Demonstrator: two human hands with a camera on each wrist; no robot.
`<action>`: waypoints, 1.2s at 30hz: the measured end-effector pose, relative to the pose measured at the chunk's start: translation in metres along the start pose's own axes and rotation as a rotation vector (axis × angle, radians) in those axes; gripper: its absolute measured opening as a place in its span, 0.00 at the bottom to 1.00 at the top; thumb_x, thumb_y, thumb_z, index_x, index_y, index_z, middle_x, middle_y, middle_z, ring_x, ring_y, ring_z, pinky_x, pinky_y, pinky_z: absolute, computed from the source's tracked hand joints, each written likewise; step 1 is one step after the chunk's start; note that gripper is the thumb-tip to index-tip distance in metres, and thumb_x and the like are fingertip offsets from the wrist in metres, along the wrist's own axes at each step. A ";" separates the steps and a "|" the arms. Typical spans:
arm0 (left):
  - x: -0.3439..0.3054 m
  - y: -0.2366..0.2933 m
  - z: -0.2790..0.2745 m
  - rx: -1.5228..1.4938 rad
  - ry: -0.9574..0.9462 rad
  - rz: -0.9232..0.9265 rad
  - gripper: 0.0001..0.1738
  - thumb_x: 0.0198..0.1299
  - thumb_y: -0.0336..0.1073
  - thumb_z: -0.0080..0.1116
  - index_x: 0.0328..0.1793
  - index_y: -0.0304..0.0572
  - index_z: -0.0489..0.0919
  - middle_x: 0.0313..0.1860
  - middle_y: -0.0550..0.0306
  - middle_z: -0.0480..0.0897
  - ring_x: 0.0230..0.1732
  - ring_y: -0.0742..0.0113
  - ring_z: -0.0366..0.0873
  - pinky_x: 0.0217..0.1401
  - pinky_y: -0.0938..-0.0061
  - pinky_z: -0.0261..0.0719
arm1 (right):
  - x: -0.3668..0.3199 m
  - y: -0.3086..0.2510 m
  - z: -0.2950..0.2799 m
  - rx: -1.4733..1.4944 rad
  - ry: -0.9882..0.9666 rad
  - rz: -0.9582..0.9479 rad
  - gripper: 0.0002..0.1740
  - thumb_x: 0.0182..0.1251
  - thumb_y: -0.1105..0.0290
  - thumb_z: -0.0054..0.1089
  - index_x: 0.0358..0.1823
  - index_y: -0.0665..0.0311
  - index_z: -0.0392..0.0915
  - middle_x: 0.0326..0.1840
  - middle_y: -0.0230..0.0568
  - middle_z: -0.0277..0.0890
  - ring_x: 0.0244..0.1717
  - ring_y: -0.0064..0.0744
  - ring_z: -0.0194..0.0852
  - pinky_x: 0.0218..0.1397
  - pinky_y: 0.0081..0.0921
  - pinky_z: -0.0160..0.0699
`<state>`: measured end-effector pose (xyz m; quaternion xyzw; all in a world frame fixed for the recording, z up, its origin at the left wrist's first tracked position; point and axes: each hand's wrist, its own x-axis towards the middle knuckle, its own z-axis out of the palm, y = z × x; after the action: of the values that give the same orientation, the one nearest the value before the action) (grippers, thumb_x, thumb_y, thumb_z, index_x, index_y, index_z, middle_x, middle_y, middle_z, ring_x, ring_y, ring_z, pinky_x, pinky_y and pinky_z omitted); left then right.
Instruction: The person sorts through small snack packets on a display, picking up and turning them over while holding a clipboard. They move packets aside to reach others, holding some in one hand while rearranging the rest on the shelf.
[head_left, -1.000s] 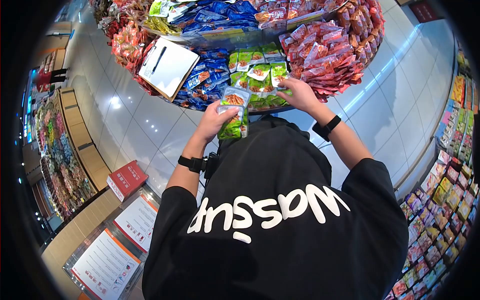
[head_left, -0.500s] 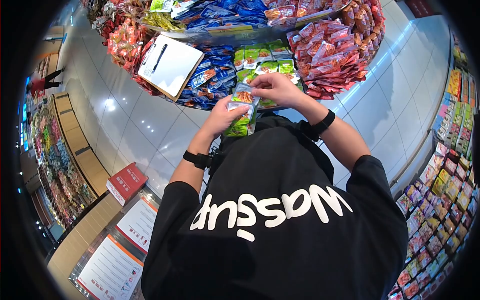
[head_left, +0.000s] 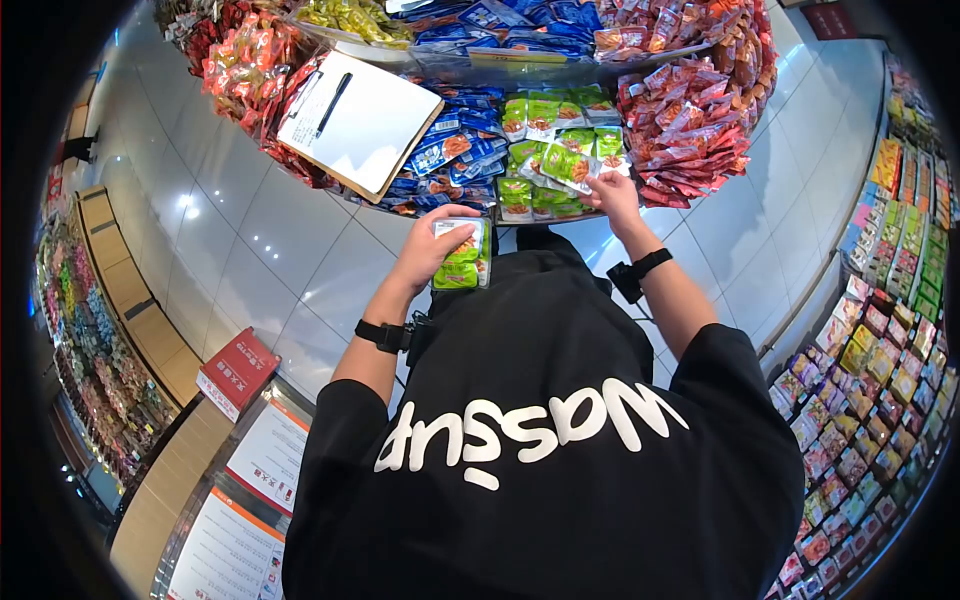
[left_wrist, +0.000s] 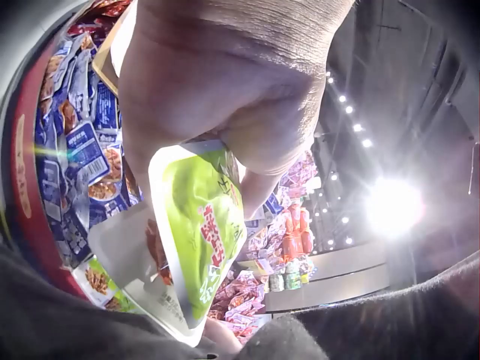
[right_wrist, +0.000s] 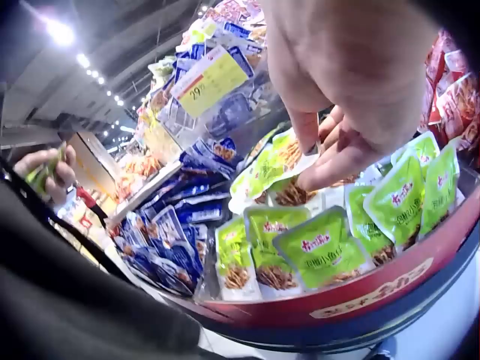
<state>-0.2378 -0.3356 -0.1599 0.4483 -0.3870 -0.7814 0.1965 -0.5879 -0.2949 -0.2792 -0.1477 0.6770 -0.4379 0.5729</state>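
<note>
My left hand (head_left: 428,252) grips a small stack of green and white snack packets (head_left: 466,262) in front of my body, left of the bin's green section. In the left wrist view the front packet (left_wrist: 199,225) shows its green face, and a pale one lies behind it. Over the bin, my right hand (head_left: 616,203) pinches the edge of another green snack packet (head_left: 567,166) between thumb and fingers. The right wrist view shows this packet (right_wrist: 262,174) tilted above the upright row of green packets (right_wrist: 319,244) along the red rim.
Blue packets (head_left: 455,150) fill the section to the left, red ones (head_left: 685,130) the section to the right. A clipboard with paper and a pen (head_left: 360,125) lies on the bin's left. A yellow price tag (right_wrist: 214,81) stands behind. Shelves (head_left: 870,400) line the right side.
My right hand went from the bin to the packets in my left hand, then back to the bin, where it now pinches a green packet. The left hand's fanned packets now lie more evenly stacked.
</note>
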 end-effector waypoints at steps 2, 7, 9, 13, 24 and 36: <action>-0.005 0.004 -0.014 -0.002 -0.004 0.004 0.14 0.66 0.33 0.61 0.56 0.37 0.79 0.44 0.58 0.84 0.43 0.76 0.82 0.49 0.78 0.81 | -0.005 0.006 0.009 -0.427 0.122 0.047 0.11 0.67 0.67 0.66 0.35 0.65 0.74 0.26 0.40 0.80 0.32 0.33 0.87 0.34 0.24 0.86; -0.012 0.015 -0.047 0.027 0.001 0.015 0.13 0.66 0.33 0.61 0.55 0.37 0.80 0.46 0.58 0.84 0.45 0.75 0.82 0.51 0.78 0.80 | -0.012 0.011 0.027 -1.373 0.285 -0.262 0.16 0.66 0.57 0.63 0.33 0.65 0.76 0.25 0.49 0.81 0.33 0.49 0.85 0.38 0.41 0.83; -0.015 0.017 -0.059 0.041 -0.007 0.025 0.14 0.66 0.33 0.61 0.55 0.37 0.80 0.46 0.58 0.84 0.45 0.75 0.82 0.51 0.77 0.80 | -0.018 -0.003 0.034 -1.474 0.262 -0.344 0.16 0.65 0.56 0.62 0.40 0.64 0.79 0.30 0.50 0.82 0.36 0.54 0.83 0.40 0.46 0.81; -0.023 0.027 -0.074 0.042 -0.003 0.044 0.14 0.66 0.33 0.61 0.55 0.36 0.80 0.46 0.58 0.84 0.45 0.74 0.82 0.51 0.78 0.80 | -0.021 -0.031 0.064 -1.566 -0.062 -0.968 0.23 0.58 0.69 0.62 0.58 0.56 0.78 0.67 0.51 0.72 0.70 0.48 0.68 0.70 0.45 0.67; -0.029 0.032 -0.098 0.030 0.000 0.085 0.13 0.66 0.33 0.62 0.55 0.37 0.80 0.43 0.60 0.84 0.42 0.77 0.81 0.47 0.80 0.81 | 0.005 -0.044 0.086 -1.846 -0.087 -1.132 0.09 0.61 0.68 0.57 0.41 0.59 0.80 0.64 0.41 0.73 0.73 0.40 0.60 0.78 0.45 0.50; -0.015 0.038 -0.092 0.044 -0.033 0.084 0.14 0.66 0.33 0.62 0.55 0.37 0.79 0.44 0.58 0.84 0.43 0.75 0.82 0.49 0.79 0.82 | -0.011 -0.037 0.027 -1.085 -0.019 -0.751 0.10 0.62 0.72 0.65 0.44 0.62 0.82 0.39 0.46 0.84 0.44 0.47 0.84 0.47 0.37 0.80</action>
<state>-0.1535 -0.3889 -0.1492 0.4229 -0.4260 -0.7710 0.2127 -0.5710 -0.3198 -0.2424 -0.6455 0.6988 -0.2036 0.2314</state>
